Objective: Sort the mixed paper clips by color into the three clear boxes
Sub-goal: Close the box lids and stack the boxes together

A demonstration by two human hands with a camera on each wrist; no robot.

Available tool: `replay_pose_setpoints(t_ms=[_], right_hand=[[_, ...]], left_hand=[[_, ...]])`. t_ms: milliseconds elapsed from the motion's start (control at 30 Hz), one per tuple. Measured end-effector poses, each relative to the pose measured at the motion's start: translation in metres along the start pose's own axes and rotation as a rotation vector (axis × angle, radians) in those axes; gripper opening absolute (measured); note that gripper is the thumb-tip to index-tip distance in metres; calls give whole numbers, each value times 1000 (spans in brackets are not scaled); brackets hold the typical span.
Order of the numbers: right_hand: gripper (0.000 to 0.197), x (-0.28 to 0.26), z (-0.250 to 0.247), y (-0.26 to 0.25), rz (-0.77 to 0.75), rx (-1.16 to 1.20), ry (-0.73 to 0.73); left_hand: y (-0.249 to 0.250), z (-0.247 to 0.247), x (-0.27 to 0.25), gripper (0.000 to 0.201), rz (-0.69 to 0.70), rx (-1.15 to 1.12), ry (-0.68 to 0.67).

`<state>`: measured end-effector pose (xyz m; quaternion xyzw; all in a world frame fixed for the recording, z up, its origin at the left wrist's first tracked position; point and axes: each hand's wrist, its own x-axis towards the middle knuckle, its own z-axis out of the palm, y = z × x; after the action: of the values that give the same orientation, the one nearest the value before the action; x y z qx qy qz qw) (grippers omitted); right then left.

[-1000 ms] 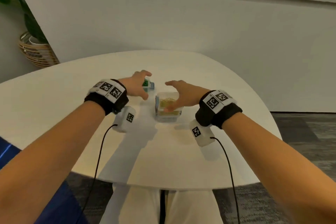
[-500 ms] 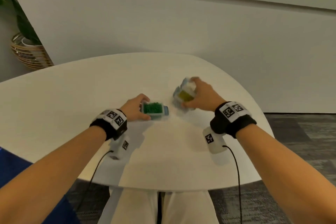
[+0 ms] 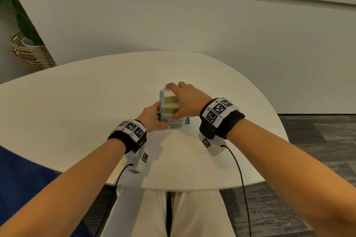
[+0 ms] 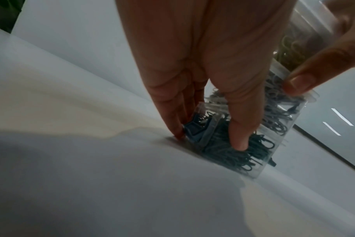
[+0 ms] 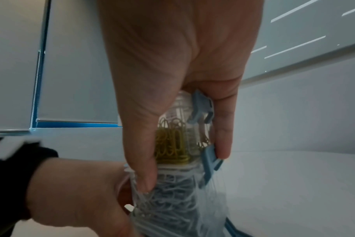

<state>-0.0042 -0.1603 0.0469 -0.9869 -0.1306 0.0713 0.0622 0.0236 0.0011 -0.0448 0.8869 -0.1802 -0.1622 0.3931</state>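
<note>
Three clear boxes with blue latches stand stacked on the white table [image 3: 77, 111]. The top box [image 3: 167, 100] holds yellow clips [image 5: 172, 144]. Under it is a box of pale grey clips [image 5: 172, 202]. The bottom box [image 4: 243, 155] holds dark green clips. My right hand [image 3: 173, 102] grips the upper boxes from above, thumb on the near side and fingers on the far side. My left hand [image 4: 209, 141] pinches the bottom box at table level, the thumb [image 4: 238, 128] pressing its near wall. No loose clips show on the table.
The rounded table's front edge [image 3: 173, 188] is close to my lap. A plant in a woven basket [image 3: 28, 56] stands on the floor at the far left. A white wall runs behind the table, with grey carpet [image 3: 317, 140] to the right.
My left hand slid the green-clip box toward the middle. My right hand lifted the yellow-topped boxes, carried them left and set them on the green-clip box.
</note>
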Motion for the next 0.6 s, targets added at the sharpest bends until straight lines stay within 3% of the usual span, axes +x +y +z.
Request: replay_pose_setpoints(t_ms=[233, 600], right_hand=[[95, 1, -9, -1, -10, 25, 77], [99, 1, 0, 0, 2, -34, -4]], left_hand=[[-1, 0, 1, 66, -35, -7, -7], [-3, 0, -1, 67, -44, -48, 15]])
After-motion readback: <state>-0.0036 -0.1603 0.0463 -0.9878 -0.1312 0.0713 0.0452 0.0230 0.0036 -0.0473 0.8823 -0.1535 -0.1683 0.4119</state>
